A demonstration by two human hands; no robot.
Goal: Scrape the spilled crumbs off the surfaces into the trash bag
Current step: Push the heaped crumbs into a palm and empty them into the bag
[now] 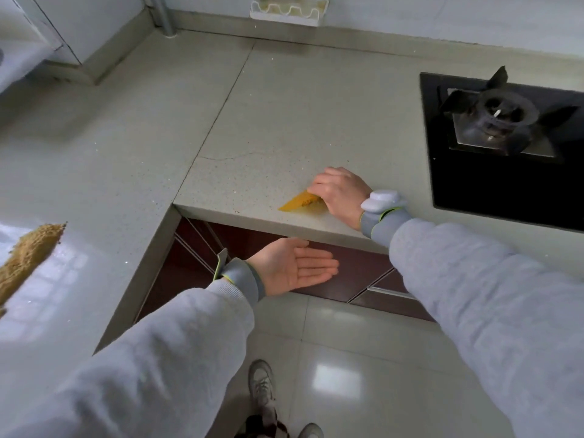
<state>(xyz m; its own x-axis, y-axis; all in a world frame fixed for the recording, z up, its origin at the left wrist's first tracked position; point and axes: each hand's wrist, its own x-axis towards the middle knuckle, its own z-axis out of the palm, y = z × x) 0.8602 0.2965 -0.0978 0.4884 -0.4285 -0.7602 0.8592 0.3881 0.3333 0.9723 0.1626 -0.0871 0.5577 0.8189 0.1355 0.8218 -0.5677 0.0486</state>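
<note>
Left hand [294, 267] held flat, palm up, fingers straight, holding nothing, just below the counter [252, 121] edge; judged to serve as a catch for what gets pushed off. On the counter just above that edge, right hand [339, 192] grips a yellow scraper [300, 202], blade angled down onto the surface toward the edge. Crumbs [306, 202] lie as small dark specks at the blade. Gas burner [502, 121] sits farther back, right of the edge. No trash bag in view.

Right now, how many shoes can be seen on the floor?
2. One grey shoe is on the tiled floor between the sleeves, in full view; the second shoe sits at the bottom edge, right of the first, mostly cut off by the frame.
</note>
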